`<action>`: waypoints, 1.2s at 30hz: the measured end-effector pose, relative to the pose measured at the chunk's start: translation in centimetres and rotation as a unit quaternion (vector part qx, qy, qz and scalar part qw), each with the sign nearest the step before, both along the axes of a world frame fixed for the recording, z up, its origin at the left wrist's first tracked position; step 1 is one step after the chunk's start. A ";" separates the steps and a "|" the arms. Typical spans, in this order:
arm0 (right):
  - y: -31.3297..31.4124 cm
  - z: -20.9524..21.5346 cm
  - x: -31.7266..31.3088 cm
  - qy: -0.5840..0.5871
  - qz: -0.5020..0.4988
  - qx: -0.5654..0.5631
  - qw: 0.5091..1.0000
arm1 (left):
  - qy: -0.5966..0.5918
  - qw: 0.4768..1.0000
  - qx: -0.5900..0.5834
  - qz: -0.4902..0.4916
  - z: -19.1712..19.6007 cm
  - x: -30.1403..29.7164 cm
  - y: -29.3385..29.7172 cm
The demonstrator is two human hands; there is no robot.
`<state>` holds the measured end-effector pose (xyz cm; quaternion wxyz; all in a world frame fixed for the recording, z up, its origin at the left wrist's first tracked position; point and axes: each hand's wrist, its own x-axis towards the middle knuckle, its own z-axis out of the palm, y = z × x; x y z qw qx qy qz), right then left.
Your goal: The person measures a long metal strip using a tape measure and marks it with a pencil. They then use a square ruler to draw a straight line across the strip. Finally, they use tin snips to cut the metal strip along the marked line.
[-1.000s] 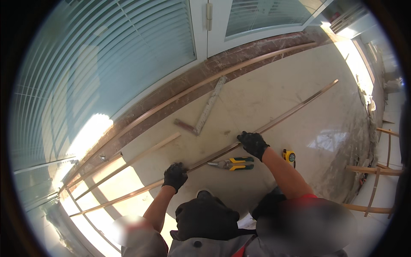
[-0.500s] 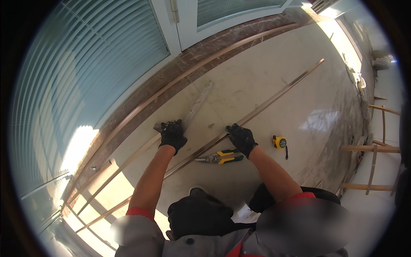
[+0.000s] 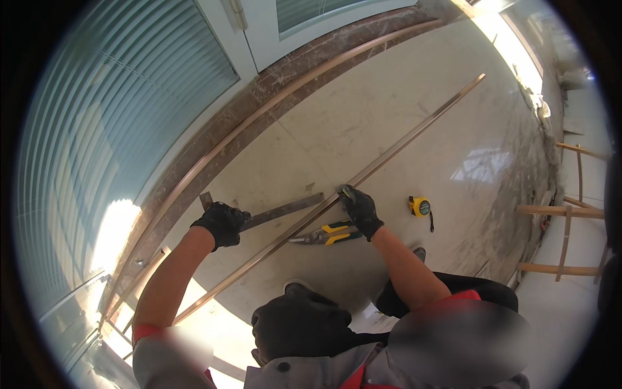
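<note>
Black work gloves cover both hands. My left hand (image 3: 224, 224) is closed around an L-shaped metal square (image 3: 285, 211). Its short arm sticks out beyond the hand, and its long blade reaches right to the edge of a long copper-coloured metal strip (image 3: 402, 144). The strip runs diagonally across the floor. My right hand (image 3: 360, 211) is closed at the strip's right edge, near the blade's end. A small yellowish bit shows at its fingers, too small to name. Between the hands lie tin snips (image 3: 327, 235) with yellow and dark green handles.
A yellow tape measure (image 3: 420, 207) lies right of my right hand. Another copper-coloured strip (image 3: 272, 110) runs along the brown marble sill (image 3: 295, 61) below glazed doors with blinds (image 3: 149, 97). Wooden rails (image 3: 564, 211) stand at the far right. My knee is close below the strip.
My left hand has moved left and nearer to me, turning the square so its blade now points right toward the strip. My right hand has stayed almost in place at the strip.
</note>
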<state>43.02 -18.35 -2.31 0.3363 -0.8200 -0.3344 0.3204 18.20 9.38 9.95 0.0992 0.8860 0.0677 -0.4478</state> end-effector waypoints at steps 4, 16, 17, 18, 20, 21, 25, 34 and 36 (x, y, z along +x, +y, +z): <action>-0.8 -0.3 0.1 -0.032 0.011 0.013 0.999 | 0.056 0.998 -0.024 -0.012 2.2 2.8 0.2; -0.9 -0.8 0.6 -0.095 0.057 -0.006 0.994 | 0.041 0.993 -0.101 0.054 0.9 1.5 0.7; -0.3 0.0 0.4 -0.083 0.076 0.001 0.994 | 0.044 0.991 -0.107 0.069 0.2 0.6 0.6; -0.1 0.6 0.4 -0.075 0.092 0.009 0.993 | 0.030 0.994 -0.096 0.038 -1.0 -0.4 0.7; -0.7 -1.0 0.6 -0.107 0.077 0.005 0.991 | -0.006 0.997 -0.076 -0.032 -3.8 -1.7 0.5; -1.1 -1.5 1.3 -0.127 0.067 0.001 0.990 | -0.020 0.996 -0.084 0.015 -3.2 -1.0 0.1; -2.0 -1.2 1.5 0.205 -0.172 0.075 0.961 | -0.169 0.947 -0.152 0.228 -1.8 0.0 -1.7; 3.2 6.9 -3.8 0.411 -0.259 0.210 0.848 | -0.343 0.872 -0.193 0.290 -7.1 8.2 -14.1; 1.4 7.6 -0.5 0.398 -0.289 0.184 0.851 | -0.401 0.864 -0.133 0.273 -6.9 8.5 -14.5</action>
